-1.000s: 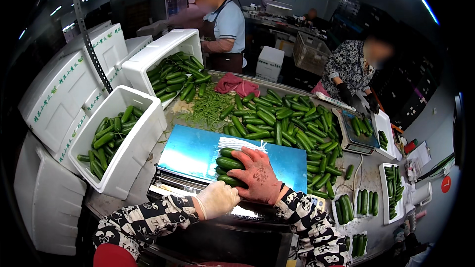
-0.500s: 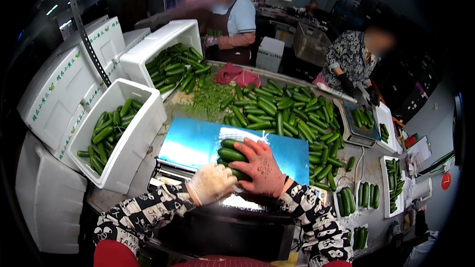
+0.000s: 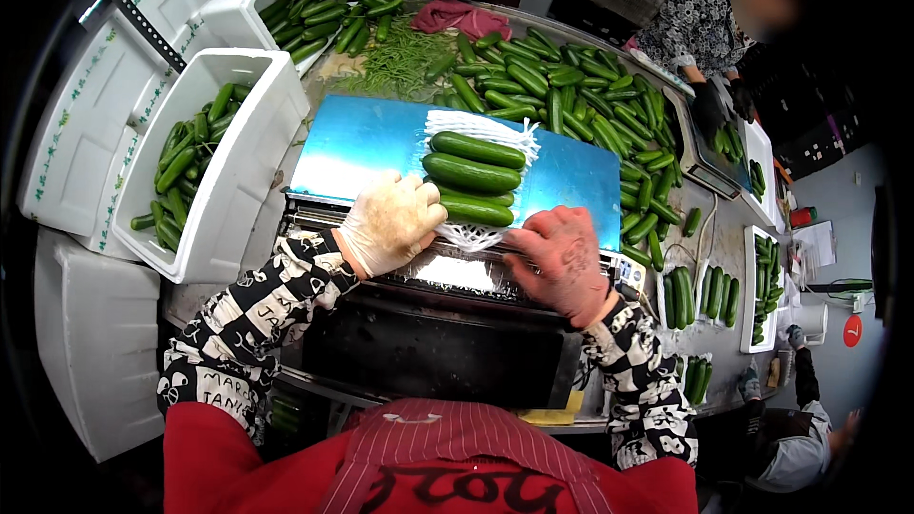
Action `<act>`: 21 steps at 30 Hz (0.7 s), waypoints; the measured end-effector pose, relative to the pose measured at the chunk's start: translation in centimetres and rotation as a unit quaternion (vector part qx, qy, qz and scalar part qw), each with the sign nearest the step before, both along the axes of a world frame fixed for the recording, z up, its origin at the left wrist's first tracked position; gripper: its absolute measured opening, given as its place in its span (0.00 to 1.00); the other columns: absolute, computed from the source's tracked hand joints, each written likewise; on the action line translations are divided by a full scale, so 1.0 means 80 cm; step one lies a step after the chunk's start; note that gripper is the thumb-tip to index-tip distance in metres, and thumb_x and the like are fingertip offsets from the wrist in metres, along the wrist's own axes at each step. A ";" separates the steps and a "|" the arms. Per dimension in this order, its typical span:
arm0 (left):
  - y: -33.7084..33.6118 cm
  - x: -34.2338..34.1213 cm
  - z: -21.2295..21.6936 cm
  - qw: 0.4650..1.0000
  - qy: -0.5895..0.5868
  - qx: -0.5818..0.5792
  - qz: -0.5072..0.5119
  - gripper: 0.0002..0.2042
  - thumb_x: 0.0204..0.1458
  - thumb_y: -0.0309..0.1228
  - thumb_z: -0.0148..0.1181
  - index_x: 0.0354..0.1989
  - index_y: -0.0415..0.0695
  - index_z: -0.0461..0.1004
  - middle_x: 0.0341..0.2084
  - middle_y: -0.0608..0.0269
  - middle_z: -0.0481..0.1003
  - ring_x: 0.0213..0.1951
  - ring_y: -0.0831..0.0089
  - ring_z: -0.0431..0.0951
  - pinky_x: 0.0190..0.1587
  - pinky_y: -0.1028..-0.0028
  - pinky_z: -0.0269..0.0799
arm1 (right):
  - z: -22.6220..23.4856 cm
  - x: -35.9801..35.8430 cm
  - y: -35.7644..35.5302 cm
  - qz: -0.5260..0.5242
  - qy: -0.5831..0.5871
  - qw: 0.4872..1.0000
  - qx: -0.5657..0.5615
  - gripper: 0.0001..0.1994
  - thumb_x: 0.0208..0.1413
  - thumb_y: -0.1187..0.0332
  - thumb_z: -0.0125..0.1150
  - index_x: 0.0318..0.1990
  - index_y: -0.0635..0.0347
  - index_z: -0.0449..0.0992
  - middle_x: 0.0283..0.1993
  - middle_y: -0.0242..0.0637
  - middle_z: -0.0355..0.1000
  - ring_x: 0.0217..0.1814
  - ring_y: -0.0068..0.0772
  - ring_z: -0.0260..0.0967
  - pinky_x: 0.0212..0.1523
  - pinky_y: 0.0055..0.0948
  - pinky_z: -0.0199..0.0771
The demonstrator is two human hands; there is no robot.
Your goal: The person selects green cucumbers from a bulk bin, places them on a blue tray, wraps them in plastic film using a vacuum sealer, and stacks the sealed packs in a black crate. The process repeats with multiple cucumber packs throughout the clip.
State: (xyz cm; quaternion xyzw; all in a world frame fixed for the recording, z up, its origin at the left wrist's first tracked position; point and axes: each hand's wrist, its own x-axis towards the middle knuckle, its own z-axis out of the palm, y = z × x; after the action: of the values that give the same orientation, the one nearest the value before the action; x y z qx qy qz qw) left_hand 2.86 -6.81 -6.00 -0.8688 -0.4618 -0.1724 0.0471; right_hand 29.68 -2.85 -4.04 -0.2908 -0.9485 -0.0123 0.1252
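Several green cucumbers (image 3: 473, 172) lie side by side on a white foam net (image 3: 476, 126), spread over the blue top plate (image 3: 352, 148) of a wrapping machine. At the near left corner of the net, my left hand (image 3: 395, 222), in a whitish glove, has its fingers curled round the edge. My right hand (image 3: 562, 262), in a red-pink glove, pinches the near right corner. Between the two hands the net's near edge sags in a mesh flap below the cucumbers. The fingertips of both hands are partly hidden.
Loose cucumbers (image 3: 571, 86) are heaped behind the plate. White foam boxes (image 3: 243, 152) with cucumbers stand at left. Beyond lie a red cloth (image 3: 459, 19) and green trimmings (image 3: 405, 62). At right are a scale (image 3: 705, 148), netted packs (image 3: 680, 297) and a white tray (image 3: 750, 324). Co-workers stand around.
Both hands have come off the top of the cucumbers and moved apart to the net's near corners. The cucumbers now lie uncovered in a row. My view has tilted downward.
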 end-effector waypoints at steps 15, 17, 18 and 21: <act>0.020 -0.010 -0.001 0.996 0.032 -0.063 -0.055 0.09 0.37 0.34 0.63 0.26 0.49 0.71 0.26 0.67 0.69 0.35 0.68 0.71 0.36 0.69 0.64 | -0.020 -0.010 -0.018 -0.011 0.065 0.996 -0.063 0.06 0.46 0.70 0.64 0.30 0.52 0.72 0.28 0.33 0.70 0.34 0.39 0.68 0.40 0.38 0.62; 0.019 -0.011 -0.005 0.996 -0.005 -0.070 -0.051 0.09 0.37 0.34 0.63 0.27 0.49 0.71 0.27 0.66 0.69 0.35 0.67 0.71 0.37 0.69 0.64 | -0.006 -0.014 -0.015 -0.023 0.043 0.996 -0.069 0.05 0.47 0.71 0.63 0.30 0.53 0.73 0.29 0.34 0.70 0.34 0.40 0.68 0.40 0.38 0.62; 0.016 -0.010 -0.007 0.998 -0.012 -0.052 -0.044 0.09 0.37 0.34 0.63 0.27 0.49 0.71 0.27 0.66 0.69 0.35 0.66 0.71 0.37 0.68 0.64 | -0.012 -0.010 -0.013 -0.032 0.049 0.995 -0.076 0.05 0.49 0.70 0.63 0.32 0.55 0.73 0.30 0.35 0.71 0.35 0.42 0.68 0.41 0.37 0.62; 0.009 -0.013 0.001 0.996 -0.035 -0.065 -0.053 0.12 0.40 0.38 0.65 0.29 0.48 0.72 0.29 0.66 0.70 0.35 0.65 0.71 0.38 0.67 0.64 | 0.005 -0.008 -0.005 -0.011 0.083 0.991 -0.106 0.06 0.49 0.69 0.64 0.32 0.55 0.74 0.30 0.35 0.71 0.36 0.41 0.68 0.41 0.36 0.62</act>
State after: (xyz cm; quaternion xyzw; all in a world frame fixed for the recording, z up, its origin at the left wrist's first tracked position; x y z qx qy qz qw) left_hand 1.81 -6.09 -5.88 -0.8866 -0.4268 -0.1745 -0.0349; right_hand 29.02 -3.28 -3.62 -0.3129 -0.9275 0.1109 0.1717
